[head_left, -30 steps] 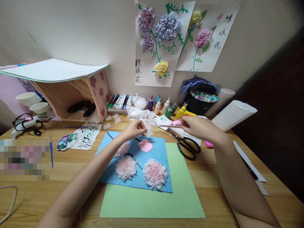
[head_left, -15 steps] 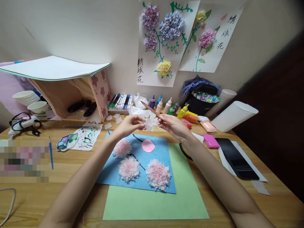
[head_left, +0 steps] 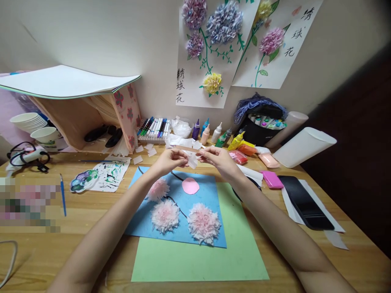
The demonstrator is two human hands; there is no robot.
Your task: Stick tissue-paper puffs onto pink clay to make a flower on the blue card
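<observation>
Above the blue sheet (head_left: 171, 240), my left hand (head_left: 171, 159) is closed, its fingertips pinching a small piece of white tissue paper (head_left: 192, 160). My right hand (head_left: 220, 161) is closed round a thin brown pointed stick (head_left: 187, 149), perhaps a pencil, which lies almost level across the top of the tissue. The fingertips of both hands nearly meet at the paper. On the blue sheet below are fluffy pink-and-white paper flowers (head_left: 204, 223), dark painted stems, and a flat pink disc (head_left: 190, 186) without petals on it.
Under the blue sheet lies a green sheet (head_left: 198, 264). Behind my hands stand a bowl of tissue (head_left: 182, 127), markers (head_left: 155, 129) and paint bottles (head_left: 217, 133). To the right are a pink packet (head_left: 271, 179) and a black phone (head_left: 305, 203); a blue brush (head_left: 63, 195) lies left.
The brown stick has swung down from pointing up and left to nearly level, now over the tissue. My right hand has moved slightly left, closer to my left hand.
</observation>
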